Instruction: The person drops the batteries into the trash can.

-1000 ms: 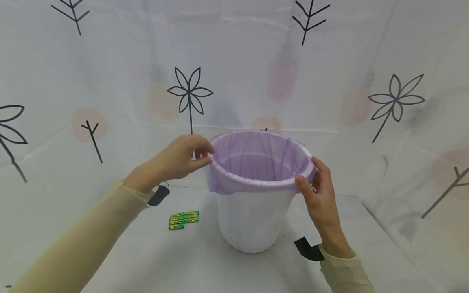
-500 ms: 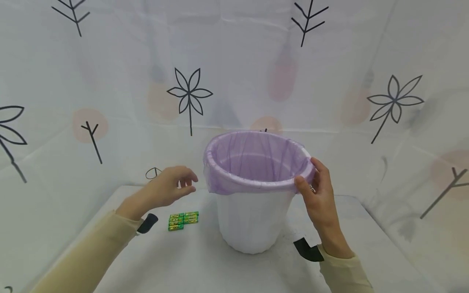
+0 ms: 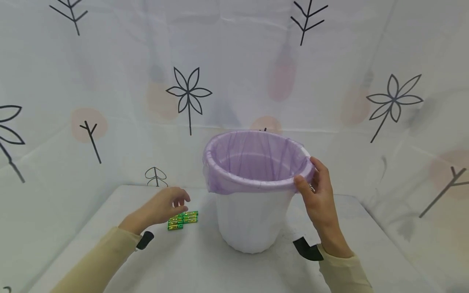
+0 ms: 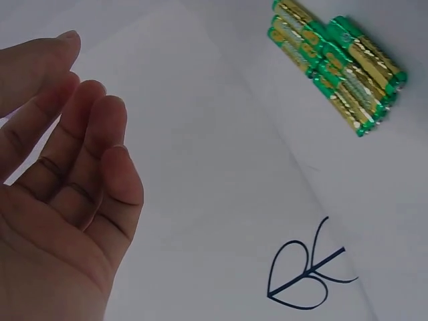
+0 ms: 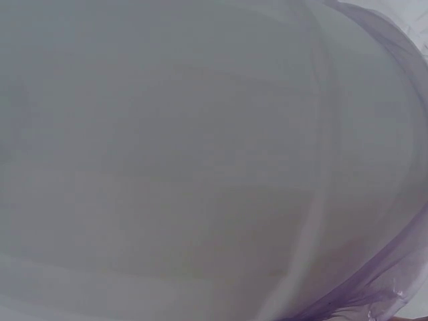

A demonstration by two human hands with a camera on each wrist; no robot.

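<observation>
Spanning the lower left, a pale yellow sleeve with a black strap at its cuff; leaf drawing on the backdrop just above the wrist, behind the far edge of the bench; left hand next, holding nothing, fingers loosely bent, gap between thumb and fingertips narrow; it hangs by the batteries and hides part of them in the head view; left wrist view has them clear of the fingers, upper right.

Batteries are green and gold, lying on their sides on the bench in two adjoining rows, just left of the bin; exact count hard to make out.

Bin is white, upright on the bench, right of middle; purple bag lines it, see-through, folded over the rim all round and hanging a short way down the outside; inner wall shows through it.

Right hand grips the bin's right rim over the bag, thumb on the near side, fingers further round; right wrist view is mostly bin wall, bag edge along the right; second strap at that cuff, then right sleeve; flower drawing on the backdrop beyond.
</observation>
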